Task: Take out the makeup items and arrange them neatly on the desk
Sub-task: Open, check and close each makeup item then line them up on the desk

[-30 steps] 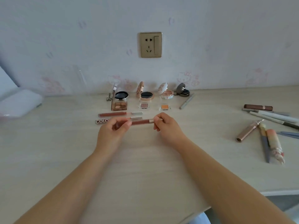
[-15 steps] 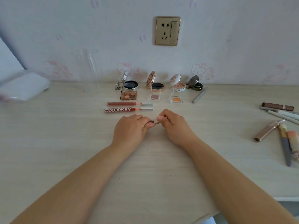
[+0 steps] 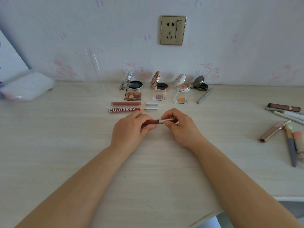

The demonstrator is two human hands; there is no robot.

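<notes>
Both my hands hold one dark red lip gloss tube just above the desk. My left hand grips its red body; my right hand pinches its silver cap end. Behind them lie two lip glosses in a row, a plain red one and one marked COLORKEY, each with its silver cap pulled out to the right. Further back stand several open compacts and small eyeshadow pans.
A loose pile of pencils, brushes and tubes lies at the right edge. A clear acrylic stand and a white pouch sit at the back left. A grey pen lies beside the compacts. The desk's front edge runs close on the right.
My hands have drawn the lip gloss back toward me, away from the two lined-up tubes. They closed together over it, then parted a little, so the tube shows between them again.
</notes>
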